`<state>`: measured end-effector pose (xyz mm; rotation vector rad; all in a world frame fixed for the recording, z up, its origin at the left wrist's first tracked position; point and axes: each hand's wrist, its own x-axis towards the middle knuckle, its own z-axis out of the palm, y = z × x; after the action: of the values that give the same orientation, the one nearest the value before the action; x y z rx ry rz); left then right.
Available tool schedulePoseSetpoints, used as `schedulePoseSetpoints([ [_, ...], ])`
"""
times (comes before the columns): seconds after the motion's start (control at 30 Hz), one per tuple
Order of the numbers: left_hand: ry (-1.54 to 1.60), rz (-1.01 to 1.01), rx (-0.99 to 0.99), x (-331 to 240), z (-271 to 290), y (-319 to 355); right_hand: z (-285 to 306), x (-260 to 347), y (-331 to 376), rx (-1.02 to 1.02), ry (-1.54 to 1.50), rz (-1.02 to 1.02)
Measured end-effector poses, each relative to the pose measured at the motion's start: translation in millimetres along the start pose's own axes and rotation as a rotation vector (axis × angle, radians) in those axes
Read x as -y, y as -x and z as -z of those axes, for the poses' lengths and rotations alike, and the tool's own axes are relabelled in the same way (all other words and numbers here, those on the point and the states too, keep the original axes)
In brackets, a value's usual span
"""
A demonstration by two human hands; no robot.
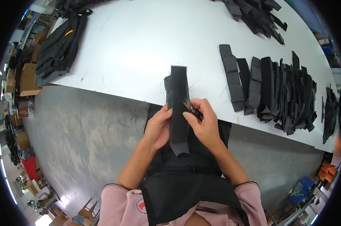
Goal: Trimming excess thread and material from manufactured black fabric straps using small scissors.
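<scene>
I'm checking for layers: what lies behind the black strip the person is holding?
Dark material shows past the left edge of the black strip, above the left hand. The strip covers the rest, so whether that material is a separate piece cannot be told.

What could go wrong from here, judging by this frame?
The small dark tool in the right hand has its tip against or very near the black strip, so it might nick the fabric. The left hand grips that strip close by, so its fingers could be caught. The strip's lower end extends beyond the table; if released, it might fall.
</scene>
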<state>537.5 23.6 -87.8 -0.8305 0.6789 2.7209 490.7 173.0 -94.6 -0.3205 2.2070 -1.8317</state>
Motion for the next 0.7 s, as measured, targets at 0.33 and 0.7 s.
schedulePoseSetpoints([
  [0.33,-0.009,0.082,0.275,-1.2,17.1,-8.2,16.6,-7.7,-2.0,-0.096,-0.045,0.012],
  [0.7,-0.039,0.097,0.232,1.9,16.2,-6.4,20.1,3.6,-9.3,-0.124,0.294,0.225],
])
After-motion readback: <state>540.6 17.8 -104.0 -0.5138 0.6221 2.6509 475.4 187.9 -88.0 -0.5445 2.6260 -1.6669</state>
